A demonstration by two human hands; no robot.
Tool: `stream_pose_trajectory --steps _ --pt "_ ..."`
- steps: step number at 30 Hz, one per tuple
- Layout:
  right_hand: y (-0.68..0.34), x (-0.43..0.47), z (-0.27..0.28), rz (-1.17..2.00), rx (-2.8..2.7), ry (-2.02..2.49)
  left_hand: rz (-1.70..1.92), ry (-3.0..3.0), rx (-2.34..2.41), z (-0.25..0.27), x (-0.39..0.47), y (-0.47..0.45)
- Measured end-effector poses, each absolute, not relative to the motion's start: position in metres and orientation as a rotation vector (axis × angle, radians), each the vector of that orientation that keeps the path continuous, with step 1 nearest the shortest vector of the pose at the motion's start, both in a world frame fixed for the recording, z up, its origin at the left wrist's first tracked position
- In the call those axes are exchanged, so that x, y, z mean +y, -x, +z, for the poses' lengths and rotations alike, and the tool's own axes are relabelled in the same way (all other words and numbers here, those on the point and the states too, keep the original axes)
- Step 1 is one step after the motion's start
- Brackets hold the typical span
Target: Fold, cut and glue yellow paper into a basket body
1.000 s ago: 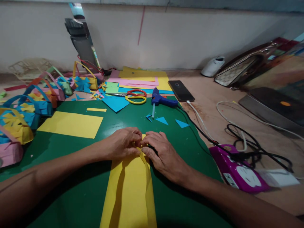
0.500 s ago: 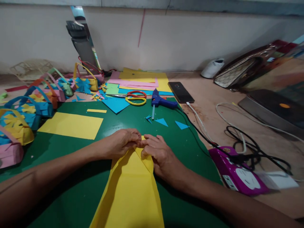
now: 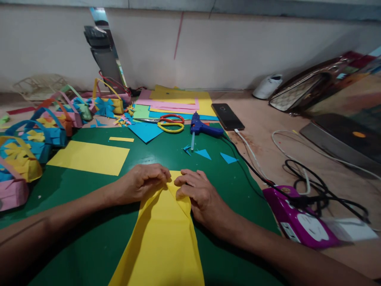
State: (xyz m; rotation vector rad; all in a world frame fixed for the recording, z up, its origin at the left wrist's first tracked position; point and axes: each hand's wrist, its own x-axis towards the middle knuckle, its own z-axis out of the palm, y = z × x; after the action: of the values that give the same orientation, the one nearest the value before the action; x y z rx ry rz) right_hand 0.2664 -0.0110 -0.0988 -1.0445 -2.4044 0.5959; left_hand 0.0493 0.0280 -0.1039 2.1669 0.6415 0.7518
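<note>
A long sheet of yellow paper (image 3: pixel 166 238) runs from the bottom edge of the view up to both hands, its far corners folded inward. My left hand (image 3: pixel 145 180) pinches the folded flap at the far left, fingertips near the middle of the far edge. On the right-hand fold, my right hand (image 3: pixel 199 192) has its fingers curled over the paper, pressing and gripping it. Under the paper lies a green board (image 3: pixel 89 222). The fingertips partly cover the folded ends.
Beyond the hands lie scissors (image 3: pixel 171 123), a blue glue gun (image 3: pixel 205 127), blue scraps and a phone (image 3: pixel 228 116). A yellow sheet (image 3: pixel 89 157) and several paper baskets (image 3: pixel 56 135) are at left. A purple power strip (image 3: pixel 300 218) and cables are at right.
My left hand has drawn slightly left, away from my right fingertips, baring more of the paper's far edge. The right hand stays nearly in place.
</note>
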Motion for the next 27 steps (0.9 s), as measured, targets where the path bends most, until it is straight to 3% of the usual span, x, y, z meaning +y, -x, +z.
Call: stream_pose_trajectory --steps 27 --pt "-0.269 -0.008 -0.1 0.592 -2.421 1.035 0.796 -2.51 0.438 -0.117 0.028 -0.035"
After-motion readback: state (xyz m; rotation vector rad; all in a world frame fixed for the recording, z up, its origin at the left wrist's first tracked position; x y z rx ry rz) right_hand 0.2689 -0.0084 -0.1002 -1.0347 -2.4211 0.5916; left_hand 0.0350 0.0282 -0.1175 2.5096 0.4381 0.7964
